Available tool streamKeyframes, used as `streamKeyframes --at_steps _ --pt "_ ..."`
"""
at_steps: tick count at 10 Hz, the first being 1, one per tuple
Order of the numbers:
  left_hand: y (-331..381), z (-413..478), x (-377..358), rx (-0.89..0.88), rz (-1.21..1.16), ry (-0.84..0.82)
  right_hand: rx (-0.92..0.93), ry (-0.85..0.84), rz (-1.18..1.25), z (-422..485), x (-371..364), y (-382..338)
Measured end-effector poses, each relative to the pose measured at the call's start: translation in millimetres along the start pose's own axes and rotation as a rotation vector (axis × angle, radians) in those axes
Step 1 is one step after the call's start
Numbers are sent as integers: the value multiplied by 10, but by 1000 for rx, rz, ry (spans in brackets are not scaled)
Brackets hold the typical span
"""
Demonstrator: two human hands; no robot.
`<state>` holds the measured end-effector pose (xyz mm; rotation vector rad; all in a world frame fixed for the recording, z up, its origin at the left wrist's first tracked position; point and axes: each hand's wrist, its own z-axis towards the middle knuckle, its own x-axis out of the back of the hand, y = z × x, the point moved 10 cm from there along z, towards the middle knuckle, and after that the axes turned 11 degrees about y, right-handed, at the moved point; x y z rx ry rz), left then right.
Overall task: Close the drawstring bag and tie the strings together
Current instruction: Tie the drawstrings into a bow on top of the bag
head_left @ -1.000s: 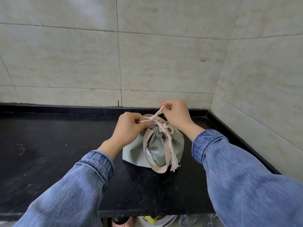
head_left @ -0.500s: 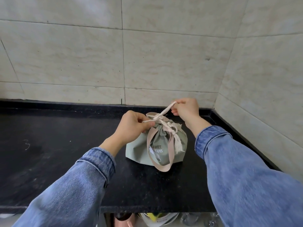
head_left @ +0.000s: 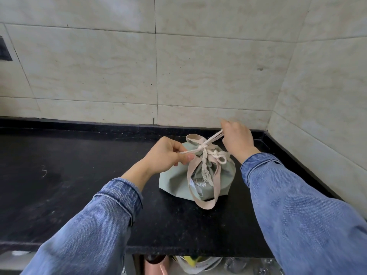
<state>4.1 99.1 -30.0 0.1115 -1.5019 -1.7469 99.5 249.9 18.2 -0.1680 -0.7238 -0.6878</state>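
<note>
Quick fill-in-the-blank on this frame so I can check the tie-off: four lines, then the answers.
1. The green bag sits on a ____ countertop.
2. The left hand and right hand each pull one end of the cream ____.
3. The knot sits at the bag's gathered ____.
4. Both sleeves are blue ____.

Answers: black; string; top; denim
</note>
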Motion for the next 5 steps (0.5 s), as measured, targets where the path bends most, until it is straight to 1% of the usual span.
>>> streamKeyframes --at_steps 1,2,3,4,5 --pt "-37 -25 -88 39 -28 -56 -146 -98 64 -24 -119 81" --pt "-123 -22 -63 67 -44 -20 -259 -192 197 -39 -246 101" --pt "-119 -35 -65 50 -81 14 -290 -235 370 -9 -271 36" --pt "-16 -26 -133 11 -123 18 -347 -244 562 -35 -202 -74" --pt "-159 -39 5 59 -144 269 -461 -187 807 -168 -10 -114"
